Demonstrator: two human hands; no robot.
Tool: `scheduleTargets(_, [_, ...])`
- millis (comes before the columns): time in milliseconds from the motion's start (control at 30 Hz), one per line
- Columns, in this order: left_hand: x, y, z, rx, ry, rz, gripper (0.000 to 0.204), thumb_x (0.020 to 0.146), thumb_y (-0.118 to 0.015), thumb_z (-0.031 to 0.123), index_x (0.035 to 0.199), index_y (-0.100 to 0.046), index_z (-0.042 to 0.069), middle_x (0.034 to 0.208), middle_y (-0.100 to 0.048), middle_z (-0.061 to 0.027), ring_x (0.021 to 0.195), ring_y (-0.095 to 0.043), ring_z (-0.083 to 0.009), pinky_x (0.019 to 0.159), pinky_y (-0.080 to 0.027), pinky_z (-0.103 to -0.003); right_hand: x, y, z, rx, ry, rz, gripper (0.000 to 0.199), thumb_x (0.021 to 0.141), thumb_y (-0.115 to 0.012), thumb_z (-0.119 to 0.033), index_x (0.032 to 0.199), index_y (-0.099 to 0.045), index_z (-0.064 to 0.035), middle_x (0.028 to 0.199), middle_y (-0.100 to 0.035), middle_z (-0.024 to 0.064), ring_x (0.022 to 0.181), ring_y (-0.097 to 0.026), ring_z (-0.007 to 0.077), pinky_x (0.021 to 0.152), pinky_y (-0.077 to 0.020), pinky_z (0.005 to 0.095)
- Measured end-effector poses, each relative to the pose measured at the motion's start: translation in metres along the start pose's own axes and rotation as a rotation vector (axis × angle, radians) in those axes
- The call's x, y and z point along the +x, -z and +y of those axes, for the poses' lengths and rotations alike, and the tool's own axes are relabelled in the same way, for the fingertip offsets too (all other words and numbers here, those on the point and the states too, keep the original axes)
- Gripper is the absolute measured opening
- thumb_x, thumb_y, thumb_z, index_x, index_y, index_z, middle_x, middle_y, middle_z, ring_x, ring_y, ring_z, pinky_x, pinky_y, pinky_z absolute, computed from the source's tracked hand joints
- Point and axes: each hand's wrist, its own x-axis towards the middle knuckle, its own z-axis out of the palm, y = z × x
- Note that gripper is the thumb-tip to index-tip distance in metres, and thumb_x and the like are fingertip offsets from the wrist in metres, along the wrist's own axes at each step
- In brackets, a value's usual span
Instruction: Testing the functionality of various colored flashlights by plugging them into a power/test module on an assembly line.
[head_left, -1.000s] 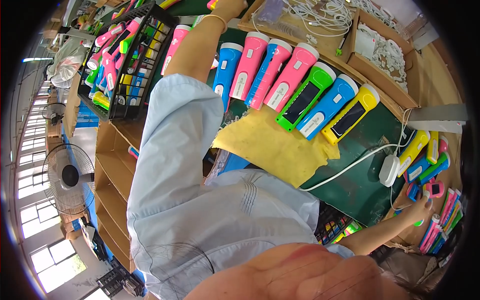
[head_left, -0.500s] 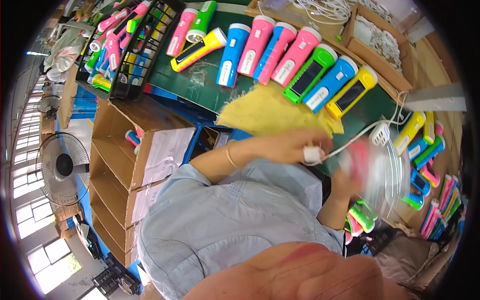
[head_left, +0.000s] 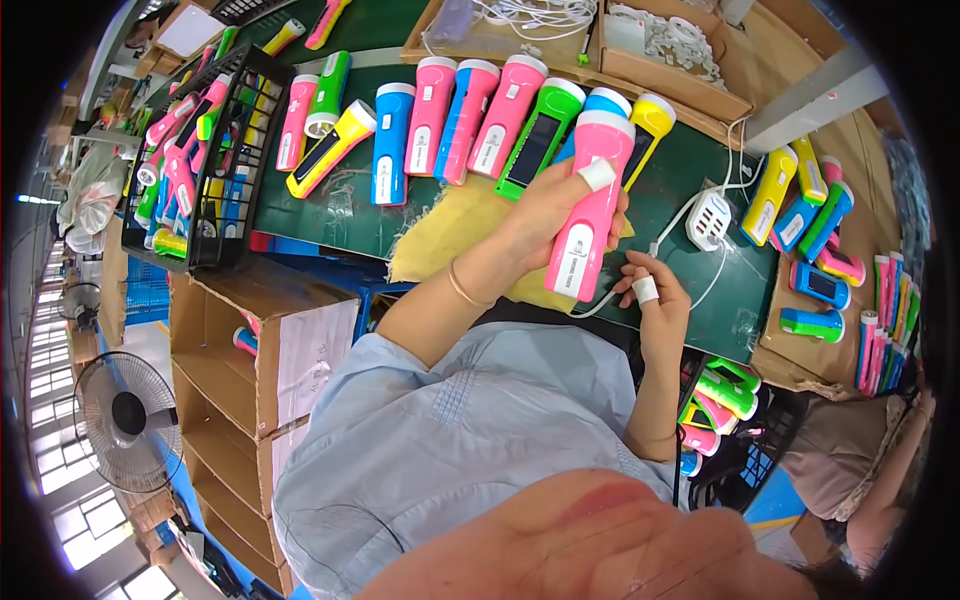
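Observation:
My left hand (head_left: 560,205), a white wrap on its thumb, grips a pink flashlight (head_left: 590,205) with a white-rimmed head. The flashlight is tilted, head up, over the green table (head_left: 340,215). It partly covers a blue flashlight (head_left: 606,101) and a yellow one (head_left: 650,125) behind it. My right hand (head_left: 658,295), also with a wrapped thumb, is closed beside the flashlight's lower end. A thin white cable (head_left: 602,305) runs through its fingers. A yellow cloth (head_left: 445,235) lies under my left hand.
Several flashlights stand in a row, with a pink one (head_left: 508,115) among them. A white charging hub (head_left: 709,220) sits to the right. A black crate (head_left: 215,190) of flashlights is at left, above cardboard shelves (head_left: 215,350). Boxes of cables (head_left: 665,55) line the back.
A blurred pink object was at my right hand; now my left hand holds a pink flashlight. My right hand has come left, to the cable. The whole view has shifted.

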Motion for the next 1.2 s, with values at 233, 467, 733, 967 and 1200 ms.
scheduleTargets(233, [0.009,-0.003,0.007,-0.076,0.149,-0.026,0.034,0.088,-0.051,0.031,0.105,-0.046,0.002,0.081,-0.057,-0.0126,0.063,-0.057,-0.0208,0.056,-0.05,-0.032,-0.004,-0.003,0.001,-0.037,0.014,0.01,0.02,0.089,-0.048,-0.005,0.105,-0.058,0.0029,0.086,-0.059,0.0072,0.069,-0.057,0.0101,0.054,-0.0409,0.02])
scheduleTargets(467, [0.009,-0.007,0.009,0.343,-0.192,0.088,0.028,0.083,-0.053,0.011,0.108,-0.044,0.002,0.089,-0.057,-0.0109,0.071,-0.06,-0.0221,0.067,-0.053,-0.035,0.002,0.0,-0.015,0.115,-0.047,0.007,0.021,0.09,-0.049,-0.014,0.101,-0.06,0.0003,0.07,-0.049,-0.0025,0.052,-0.038,0.0027,0.044,-0.0239,0.0163])
scheduleTargets(733, [0.025,-0.011,0.052,1.421,-0.761,0.52,0.075,0.067,-0.075,0.018,0.118,-0.028,-0.01,0.107,-0.047,-0.028,0.097,-0.052,-0.0382,0.085,-0.042,-0.039,0.026,0.004,-0.024,0.095,-0.015,0.015,0.026,0.09,-0.048,-0.012,0.114,-0.049,-0.0001,0.071,-0.056,0.0046,0.052,-0.046,0.006,0.043,-0.0282,0.0171])
scheduleTargets(967, [0.035,0.014,0.057,0.705,-0.326,0.237,0.045,0.084,-0.058,0.023,0.114,-0.041,-0.006,0.1,-0.055,-0.0209,0.091,-0.057,-0.0325,0.081,-0.047,-0.038,0.038,-0.005,-0.028,0.0,0.063,0.032,0.018,0.084,-0.06,-0.01,0.099,-0.063,0.0002,0.079,-0.061,0.0026,0.068,-0.053,0.0068,0.055,-0.0351,0.0157])
scheduleTargets(1200, [0.007,0.021,0.024,0.135,-0.032,-0.048,0.028,0.092,-0.048,0.024,0.107,-0.051,0.001,0.089,-0.058,-0.0091,0.08,-0.058,-0.0178,0.071,-0.05,-0.03,0.041,-0.044,-0.054,-0.555,0.58,0.017,0.012,0.073,-0.064,0.001,0.084,-0.064,-0.0013,0.075,-0.058,0.0062,0.066,-0.056,0.014,0.061,-0.0446,0.0228])
